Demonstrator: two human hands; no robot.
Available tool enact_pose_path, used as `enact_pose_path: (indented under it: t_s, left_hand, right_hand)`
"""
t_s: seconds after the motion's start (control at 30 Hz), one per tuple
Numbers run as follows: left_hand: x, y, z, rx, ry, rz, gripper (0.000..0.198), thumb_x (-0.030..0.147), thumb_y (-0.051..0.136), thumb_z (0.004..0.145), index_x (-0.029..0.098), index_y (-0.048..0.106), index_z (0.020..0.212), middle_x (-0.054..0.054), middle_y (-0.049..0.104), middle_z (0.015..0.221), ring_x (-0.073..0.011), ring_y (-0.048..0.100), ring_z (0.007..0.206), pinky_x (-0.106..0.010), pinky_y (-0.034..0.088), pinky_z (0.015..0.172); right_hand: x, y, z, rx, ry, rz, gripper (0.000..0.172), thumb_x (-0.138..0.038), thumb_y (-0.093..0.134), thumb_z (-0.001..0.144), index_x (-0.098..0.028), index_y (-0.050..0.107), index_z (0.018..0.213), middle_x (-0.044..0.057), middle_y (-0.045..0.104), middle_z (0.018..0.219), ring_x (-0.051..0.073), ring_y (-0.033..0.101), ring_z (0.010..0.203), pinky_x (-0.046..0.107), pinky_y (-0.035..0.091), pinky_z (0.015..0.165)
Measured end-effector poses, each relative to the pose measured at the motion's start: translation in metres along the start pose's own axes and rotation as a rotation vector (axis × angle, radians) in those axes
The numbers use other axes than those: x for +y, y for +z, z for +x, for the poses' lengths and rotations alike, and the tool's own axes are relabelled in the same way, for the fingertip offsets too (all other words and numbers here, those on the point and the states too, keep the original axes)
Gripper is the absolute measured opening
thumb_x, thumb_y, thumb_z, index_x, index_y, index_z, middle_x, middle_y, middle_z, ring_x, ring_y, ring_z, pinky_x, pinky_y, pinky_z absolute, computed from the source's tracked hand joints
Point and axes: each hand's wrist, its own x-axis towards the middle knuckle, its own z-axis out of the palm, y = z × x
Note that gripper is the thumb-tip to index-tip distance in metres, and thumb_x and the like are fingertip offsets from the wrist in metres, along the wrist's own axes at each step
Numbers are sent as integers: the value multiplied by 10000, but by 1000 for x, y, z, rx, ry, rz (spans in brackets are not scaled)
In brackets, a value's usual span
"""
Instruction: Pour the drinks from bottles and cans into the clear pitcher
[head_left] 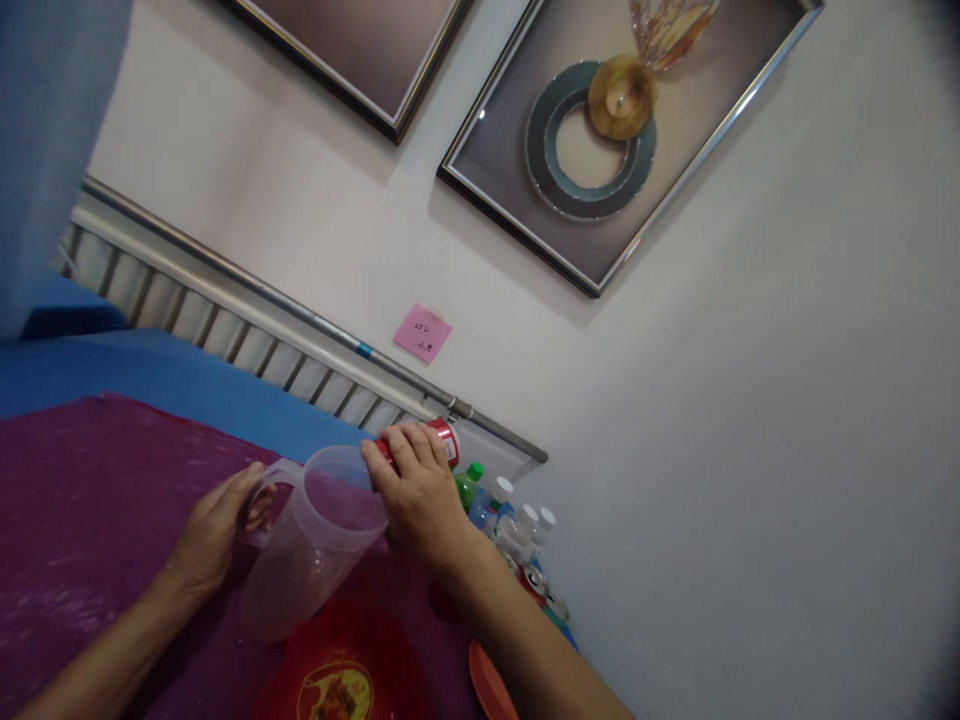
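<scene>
My left hand (217, 530) is closed round the handle of a clear plastic pitcher (292, 570), which leans to the right with its open mouth facing up. My right hand (420, 490) grips a red can (445, 440), tipped on its side over the pitcher's rim. The can's mouth is hidden behind my fingers, and I cannot make out any liquid coming from it. Below the pitcher lies a red basin (375, 640) with a yellow printed picture inside it.
Several plastic bottles (501, 490) with green and white caps stand along the wall, with drink cans (534, 578) nearer me. An orange plate edge (489, 680) shows beside my right forearm. A maroon cover (90, 500) lies over a blue surface (187, 365). Behind runs a radiator (247, 345).
</scene>
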Motion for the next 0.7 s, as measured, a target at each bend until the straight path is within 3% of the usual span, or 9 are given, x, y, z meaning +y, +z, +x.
enact_pose_path:
  t_s: [0.2, 0.27, 0.37, 0.43, 0.7]
  left_hand:
    - [3, 1, -5, -28, -48, -134, 730, 766, 873, 401, 189, 632, 777, 24, 656, 670, -142, 573, 593, -213, 457, 512]
    - [4, 2, -6, -30, -50, -150, 728, 763, 877, 399, 188, 625, 767, 29, 642, 652, -136, 556, 572, -214, 447, 503]
    - [5, 2, -6, -43, -55, -151, 752, 770, 878, 384, 184, 639, 791, 17, 656, 668, -142, 569, 585, -210, 433, 495]
    - [4, 1, -6, -47, -59, -144, 767, 769, 878, 388, 179, 654, 823, 6, 673, 691, -147, 585, 604, -207, 430, 496]
    - [7, 4, -6, -12, -54, -112, 787, 789, 851, 342, 175, 660, 796, -5, 660, 670, -144, 566, 568, -227, 456, 490]
  right_hand:
    - [11, -19, 9, 240, 174, -29, 433, -59, 522, 906, -170, 632, 1310, 146, 632, 1284, 282, 482, 1273, 480, 345, 1129]
    - [13, -19, 10, 206, 121, -11, 419, -64, 523, 906, -175, 644, 1292, 135, 653, 1243, 272, 514, 1222, 461, 379, 1100]
    - [16, -13, 5, 34, -40, 35, 379, -79, 515, 921, -179, 668, 1253, 115, 692, 1149, 258, 558, 1110, 428, 439, 1028]
    - [18, -9, 2, -21, -33, 56, 396, -76, 515, 917, -180, 657, 1271, 119, 686, 1186, 266, 553, 1137, 443, 434, 1040]
    - [14, -15, 7, 112, 108, 85, 468, -68, 549, 864, -172, 619, 1315, 137, 647, 1284, 281, 514, 1223, 462, 395, 1083]
